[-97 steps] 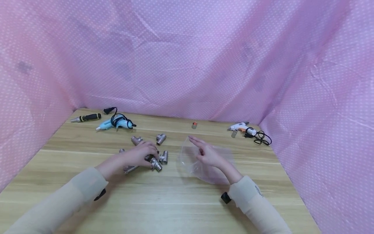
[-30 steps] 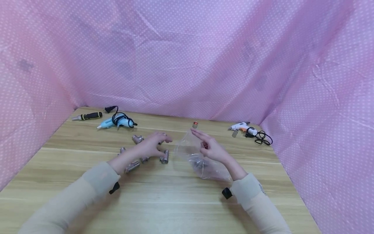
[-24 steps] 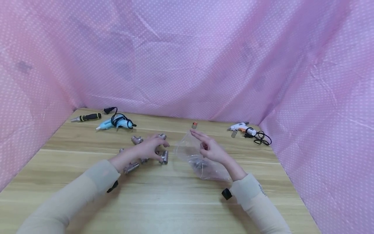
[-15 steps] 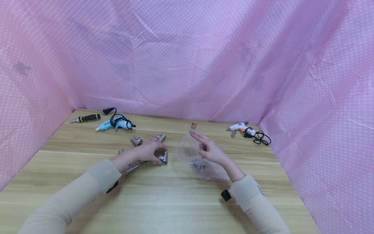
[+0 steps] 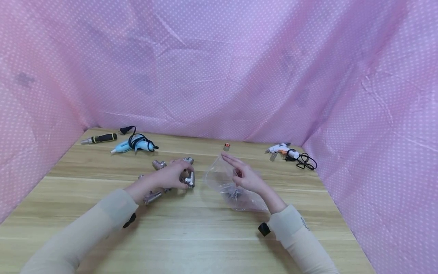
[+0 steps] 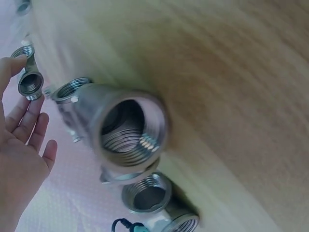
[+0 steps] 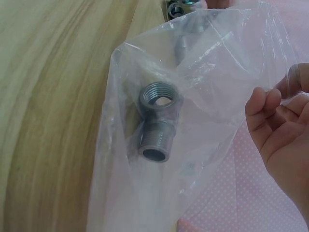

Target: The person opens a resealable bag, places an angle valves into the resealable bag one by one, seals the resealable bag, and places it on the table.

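My left hand (image 5: 173, 175) pinches a silver threaded tee pipe fitting (image 5: 190, 179) between thumb and fingers; in the left wrist view the fitting (image 6: 31, 82) sits at the fingertips. Several similar tee fittings (image 5: 152, 197) lie around and under that hand on the table, some partly hidden by it. My right hand (image 5: 248, 178) pinches the edge of a clear plastic bag (image 5: 219, 171) and lifts its mouth up. Inside the bag, one tee fitting (image 7: 157, 123) shows plainly in the right wrist view.
At the back left lie a black-and-yellow handled screwdriver (image 5: 102, 138) and a light blue glue gun (image 5: 126, 146) with its cord coiled. A small metal piece with a red-orange top (image 5: 227, 147) stands at the back. A white glue gun (image 5: 278, 148) lies at the right.
A fitting that was by my left hand on the table now lies in the bag. My left hand has moved to the rightmost fitting and taken hold of it. The right hand keeps the bag raised.
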Tool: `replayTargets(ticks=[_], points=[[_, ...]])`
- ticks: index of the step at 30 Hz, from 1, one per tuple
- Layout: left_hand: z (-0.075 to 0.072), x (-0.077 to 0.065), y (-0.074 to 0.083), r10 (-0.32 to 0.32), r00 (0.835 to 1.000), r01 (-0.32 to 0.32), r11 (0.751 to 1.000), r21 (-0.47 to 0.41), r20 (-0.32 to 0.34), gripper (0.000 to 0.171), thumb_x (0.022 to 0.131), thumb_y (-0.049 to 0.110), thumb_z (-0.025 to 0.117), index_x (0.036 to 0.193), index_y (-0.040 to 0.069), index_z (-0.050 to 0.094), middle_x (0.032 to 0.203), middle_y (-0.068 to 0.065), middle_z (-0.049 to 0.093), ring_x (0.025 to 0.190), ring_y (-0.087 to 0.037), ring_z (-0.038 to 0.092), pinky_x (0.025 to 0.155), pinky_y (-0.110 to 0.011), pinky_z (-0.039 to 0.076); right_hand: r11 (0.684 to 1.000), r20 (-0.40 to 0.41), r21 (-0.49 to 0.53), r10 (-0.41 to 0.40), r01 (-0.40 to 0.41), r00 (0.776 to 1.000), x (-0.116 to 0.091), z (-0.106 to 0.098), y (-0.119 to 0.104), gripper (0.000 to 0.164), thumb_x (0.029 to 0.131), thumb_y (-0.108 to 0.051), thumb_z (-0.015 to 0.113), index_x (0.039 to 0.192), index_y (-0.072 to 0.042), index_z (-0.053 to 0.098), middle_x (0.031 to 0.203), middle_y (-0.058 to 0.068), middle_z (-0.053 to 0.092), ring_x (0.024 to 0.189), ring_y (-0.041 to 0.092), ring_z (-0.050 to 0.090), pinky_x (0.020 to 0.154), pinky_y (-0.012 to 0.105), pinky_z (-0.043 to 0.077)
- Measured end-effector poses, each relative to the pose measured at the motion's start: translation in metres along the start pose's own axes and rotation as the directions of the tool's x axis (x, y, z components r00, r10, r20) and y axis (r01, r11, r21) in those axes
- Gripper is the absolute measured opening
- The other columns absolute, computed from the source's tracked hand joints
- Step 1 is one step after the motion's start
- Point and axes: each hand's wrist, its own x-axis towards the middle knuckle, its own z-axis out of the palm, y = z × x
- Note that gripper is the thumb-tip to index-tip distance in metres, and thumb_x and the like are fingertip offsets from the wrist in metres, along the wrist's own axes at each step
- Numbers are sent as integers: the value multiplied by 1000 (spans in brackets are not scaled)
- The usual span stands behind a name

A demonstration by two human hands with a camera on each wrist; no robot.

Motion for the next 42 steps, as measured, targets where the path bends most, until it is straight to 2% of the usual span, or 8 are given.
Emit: replayTargets(ticks=[5, 9, 13, 18, 23, 31, 37, 42], points=[[-6, -2, 5, 1, 997, -4, 999, -47, -76, 60, 70, 26, 81, 122, 10, 57, 116, 0, 61, 110, -26, 54, 101, -52, 38, 1000, 4, 11, 16, -16, 1000, 0, 1, 0, 65, 76, 22, 49, 138, 9, 38, 148, 24, 33, 49, 6, 33, 45, 16, 32], [-10, -2, 16, 5, 989, -17, 996, -84, -146, 61, 70, 24, 81, 123, 8, 55, 110, -1, 61, 103, -26, 58, 93, -46, 47, 1000, 8, 13, 21, -21, 1000, 1, 1, -2, 63, 76, 22, 48, 137, 12, 37, 147, 25, 33, 49, 6, 32, 46, 15, 31], [-9, 0, 33, 10, 975, -37, 992, -120, -222, 60, 70, 23, 80, 122, 8, 56, 105, -1, 59, 97, -27, 58, 84, -39, 51, 1000, 11, 7, 26, -26, 1000, 2, 1, -4, 63, 76, 21, 48, 138, 12, 36, 147, 26, 33, 48, 8, 33, 44, 16, 32], [-3, 6, 55, 8, 959, -47, 990, -133, -282, 59, 70, 24, 78, 122, 6, 57, 103, 0, 59, 90, -18, 55, 73, -29, 49, 999, 19, 8, 34, -34, 999, 4, 1, -7, 63, 78, 20, 48, 139, 9, 36, 147, 26, 32, 47, 8, 35, 43, 17, 37], [6, 14, 70, -49, 956, -11, 980, -199, -290, 60, 71, 24, 79, 122, 4, 56, 102, 0, 59, 86, -14, 53, 69, -26, 48, 999, 23, 18, 50, -50, 999, 5, 2, -7, 65, 78, 20, 48, 140, 7, 36, 149, 23, 31, 48, 4, 35, 43, 17, 36], [25, 22, 78, -100, 954, 32, 971, -237, -284, 37, 70, 23, 80, 98, 15, 58, 90, 3, 57, 77, -13, 54, 64, -23, 49, 997, 29, 26, 74, -75, 997, 6, 11, 19, 71, 79, 16, 50, 145, -4, 34, 154, 10, 28, 48, 3, 37, 42, 18, 39], [33, 23, 73, -59, 960, 8, 983, -182, -275, 36, 69, 21, 80, 96, 13, 59, 86, 1, 57, 71, -16, 56, 60, -21, 48, 995, 61, -11, 101, -101, 993, 10, 18, 27, 73, 81, 5, 53, 147, -17, 33, 154, 1, 29, 47, 5, 39, 42, 20, 41], [35, 22, 63, -44, 966, -19, 970, -241, -256, 35, 72, 13, 78, 101, 5, 60, 96, -7, 62, 69, -13, 56, 59, -21, 50, 991, 97, 21, 133, -136, 986, 14, 28, 29, 74, 82, 4, 52, 148, -21, 31, 153, -4, 29, 51, 7, 37, 46, 20, 40]])
